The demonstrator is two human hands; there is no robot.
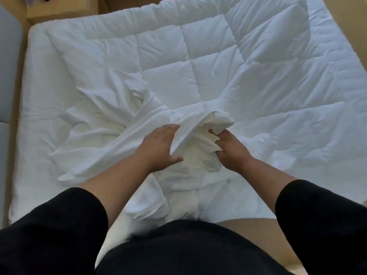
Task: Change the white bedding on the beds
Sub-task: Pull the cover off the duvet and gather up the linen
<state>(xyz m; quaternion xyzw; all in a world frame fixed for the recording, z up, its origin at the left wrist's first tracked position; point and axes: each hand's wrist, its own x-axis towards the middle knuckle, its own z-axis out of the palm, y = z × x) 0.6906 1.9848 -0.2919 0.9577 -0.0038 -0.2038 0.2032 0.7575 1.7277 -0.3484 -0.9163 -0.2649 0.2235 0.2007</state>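
— Bedding everywhere: a white quilted duvet (198, 62) lies spread across the bed (29, 80), stitched into puffy squares, soft and a bit rumpled.

— And the hands?

— Both are on a bunched white sheet (196, 139) at the near edge, right in front of the person. The left hand (158, 147) lies against the bundle's left side, fingers fairly straight and tucked under a fold, thumb out below. It presses more than it grabs.

— The right one?

— The right hand (230, 149) has its fingers curled into the cloth, clutching a thick wad of it. Both forearms reach forward from black sleeves (317, 225) pushed up toward the elbows.

— What's the fabric like?

— Thin and smooth, creased into long folds that fan out to the left over the duvet. A further part hangs down over the bed's near edge toward the person's body. The gathered part between the hands looks slightly creamier than the duvet.

— Anything around the bed?

— Tan floor (248, 235) at the near edge, and a grey padded surface (10, 66) along the left.
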